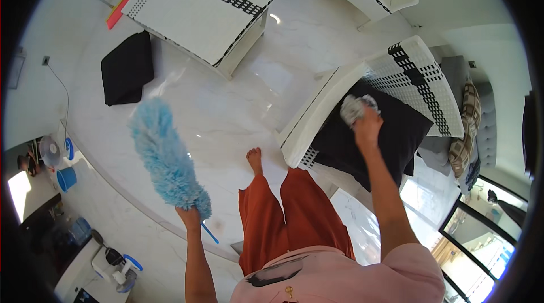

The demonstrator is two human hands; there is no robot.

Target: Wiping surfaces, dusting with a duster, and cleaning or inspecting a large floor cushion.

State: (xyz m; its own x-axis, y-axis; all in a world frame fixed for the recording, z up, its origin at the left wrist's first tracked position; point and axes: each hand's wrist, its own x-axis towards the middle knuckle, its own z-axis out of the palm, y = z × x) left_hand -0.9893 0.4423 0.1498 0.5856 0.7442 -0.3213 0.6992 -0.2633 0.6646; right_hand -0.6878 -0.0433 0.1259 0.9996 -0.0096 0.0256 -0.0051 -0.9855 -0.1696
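Observation:
In my left hand [189, 216] is a fluffy light blue duster [165, 154], gripped near its base, with the blue handle sticking out below. My right hand [369, 126] holds a crumpled grey-white cloth [353, 109] against a black cushion [395, 120]. That cushion lies on the seat of a white woven armchair [429, 86] with a black pattern. Some of the cloth is hidden by my fingers.
A white woven table [199, 14] stands ahead, a black cushion [127, 69] on the floor beside it. A pink and yellow broom [117, 13] leans behind. A blue bucket [66, 179] is at left, a grey sofa [486, 124] at right.

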